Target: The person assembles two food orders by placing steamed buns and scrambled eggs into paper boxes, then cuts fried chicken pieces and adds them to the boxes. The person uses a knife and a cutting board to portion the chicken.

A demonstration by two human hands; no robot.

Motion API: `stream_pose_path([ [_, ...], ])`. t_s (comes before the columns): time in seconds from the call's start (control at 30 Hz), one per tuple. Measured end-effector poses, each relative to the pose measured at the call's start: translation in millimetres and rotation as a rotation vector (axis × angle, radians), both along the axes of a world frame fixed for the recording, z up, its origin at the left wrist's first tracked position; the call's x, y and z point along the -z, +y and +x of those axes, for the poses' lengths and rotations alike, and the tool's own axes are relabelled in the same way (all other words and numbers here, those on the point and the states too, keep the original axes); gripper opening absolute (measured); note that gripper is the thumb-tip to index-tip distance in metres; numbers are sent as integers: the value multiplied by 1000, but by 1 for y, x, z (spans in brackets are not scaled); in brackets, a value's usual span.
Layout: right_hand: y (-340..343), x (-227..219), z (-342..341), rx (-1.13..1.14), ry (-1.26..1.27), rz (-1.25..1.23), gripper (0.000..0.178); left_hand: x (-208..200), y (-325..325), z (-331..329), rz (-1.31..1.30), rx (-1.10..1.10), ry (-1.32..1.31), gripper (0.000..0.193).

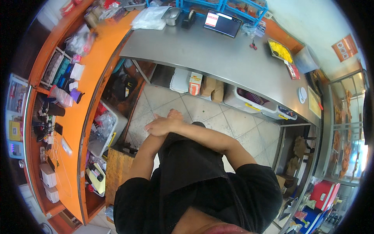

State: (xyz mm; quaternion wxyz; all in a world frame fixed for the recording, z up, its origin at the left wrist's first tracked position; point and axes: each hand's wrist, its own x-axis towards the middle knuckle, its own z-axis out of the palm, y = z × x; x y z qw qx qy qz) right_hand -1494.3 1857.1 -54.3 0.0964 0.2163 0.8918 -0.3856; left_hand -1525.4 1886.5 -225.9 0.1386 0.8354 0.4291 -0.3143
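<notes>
My forearms cross in front of my black apron (191, 158). My right hand (159, 125) lies across my left wrist, its fingers bent over it. Just beyond it shows part of my left hand (175, 114), its fingers loosely apart with nothing seen in them; the rest is hidden behind the right hand. Both hands are above the tiled floor (202, 105), away from the steel counter (187, 45) ahead and the orange counter (102, 41) on the left.
On the steel counter are a screen (222, 23), red-handled scissors (253, 45), a tray of yellow food (279, 50) and a tape dispenser (189, 18). Below stand plastic bins (243, 102). A wooden stool (119, 165) is near my left arm. A glass cabinet (344, 132) stands right.
</notes>
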Motion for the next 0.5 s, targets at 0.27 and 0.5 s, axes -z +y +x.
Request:
stream_pose_path([
  [0.27, 74, 44, 7, -281, -187, 177, 26, -27, -1, 27, 48, 33, -461, 24],
  [0.5, -33, -33, -36, -158, 494, -239, 24, -11, 16, 4, -70, 203, -183, 19],
])
